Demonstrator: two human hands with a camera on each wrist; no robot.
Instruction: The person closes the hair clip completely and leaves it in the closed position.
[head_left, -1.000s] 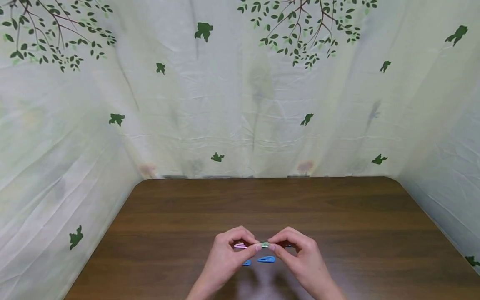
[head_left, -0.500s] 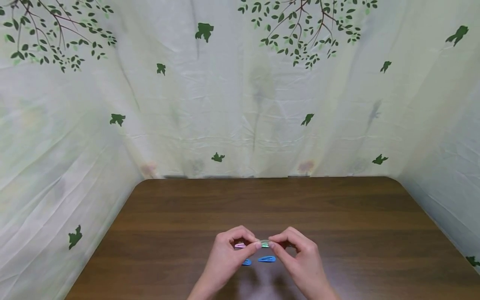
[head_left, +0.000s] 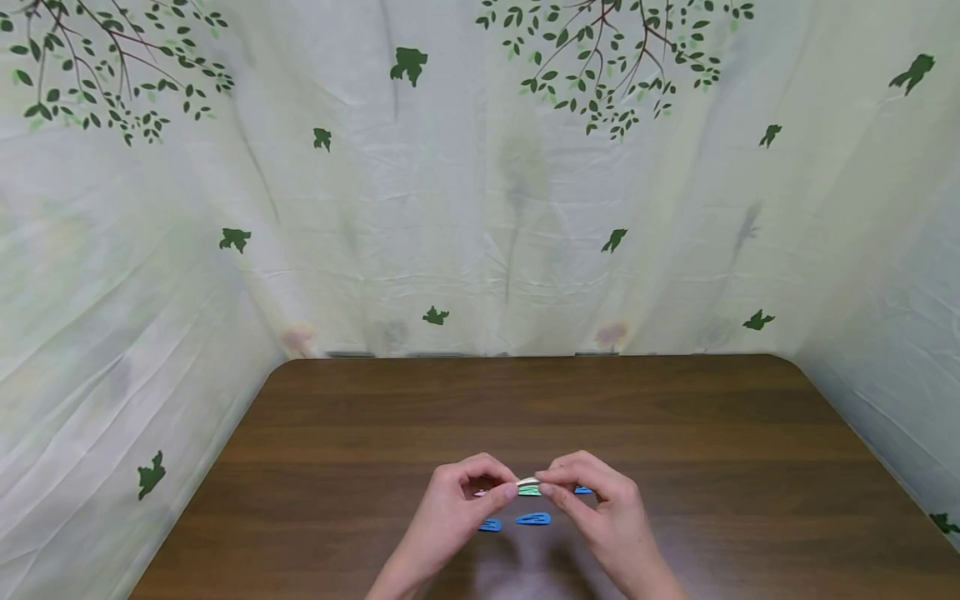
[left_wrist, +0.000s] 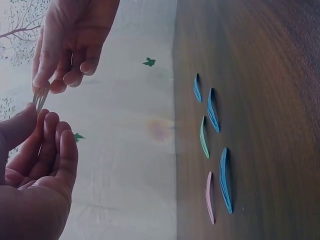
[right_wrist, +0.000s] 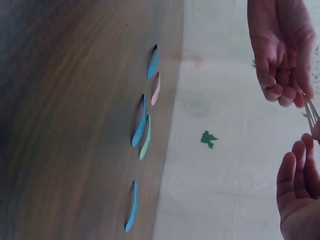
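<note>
Both hands hold one pale snap hair clip (head_left: 528, 482) just above the table, near its front edge. My left hand (head_left: 513, 491) pinches its left end and my right hand (head_left: 544, 487) pinches its right end. In the left wrist view the clip (left_wrist: 39, 97) shows as two thin prongs between the fingertips, and it appears the same way in the right wrist view (right_wrist: 311, 112). Under the hands lie a green clip (head_left: 529, 492), a pink clip (head_left: 480, 493) partly hidden by my left hand, and three blue clips (head_left: 533, 519), (head_left: 490, 525), (head_left: 583, 490).
The brown wooden table (head_left: 525, 408) is bare beyond the clips. A pale curtain printed with green leaves (head_left: 480, 208) closes off the back and both sides, right at the table's edges.
The hands have raised the held clip slightly, so the green clip on the table shows below it. The right hand shifted a little, uncovering a blue clip behind it.
</note>
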